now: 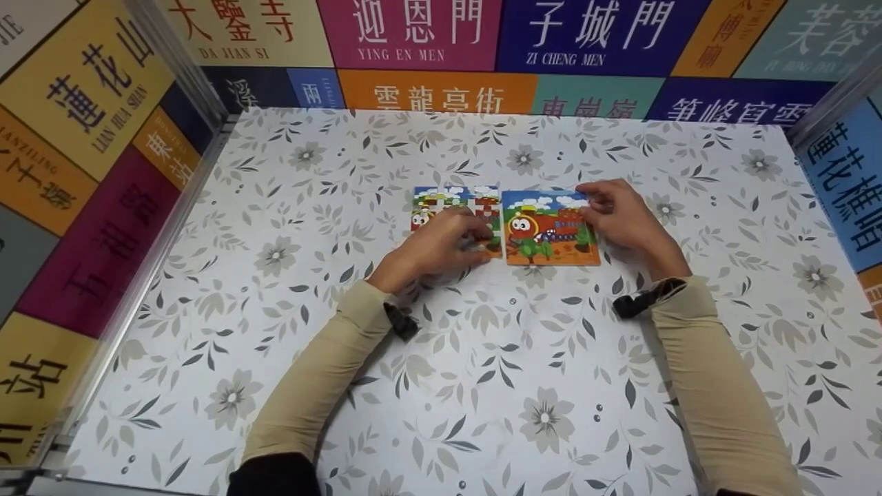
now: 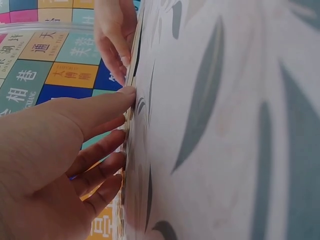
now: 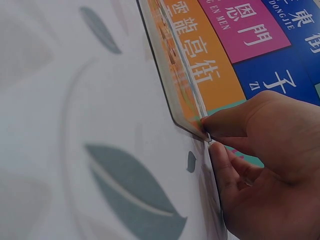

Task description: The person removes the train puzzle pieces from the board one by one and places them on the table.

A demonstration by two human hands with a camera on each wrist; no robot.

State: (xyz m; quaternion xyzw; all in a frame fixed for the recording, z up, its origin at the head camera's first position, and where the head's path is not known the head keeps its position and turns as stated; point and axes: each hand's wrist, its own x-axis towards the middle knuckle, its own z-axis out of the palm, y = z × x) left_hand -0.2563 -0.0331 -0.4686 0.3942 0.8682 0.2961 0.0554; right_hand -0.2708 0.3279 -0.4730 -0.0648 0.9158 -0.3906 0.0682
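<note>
Two square picture pieces lie side by side on the floral tabletop. The left one, a puzzle (image 1: 488, 195) with pale gaps crossing its train picture, is partly covered by my left hand (image 1: 448, 241). In the left wrist view that hand's thumb (image 2: 117, 102) reaches the board edge, its other fingers loosely spread beside it. To the right is a whole picture card (image 1: 551, 227) showing a red cartoon train. My right hand (image 1: 623, 217) holds this card at its far right corner between thumb and finger. In the right wrist view the card (image 3: 172, 100) lies flat, fingertips right at its corner.
White tabletop with grey flowers (image 1: 482, 386) surrounds both pieces. Colourful panels with printed place names (image 1: 413, 41) stand behind the table and along both sides. Black straps (image 1: 403, 322) sit at the cuffs of the tan sleeves.
</note>
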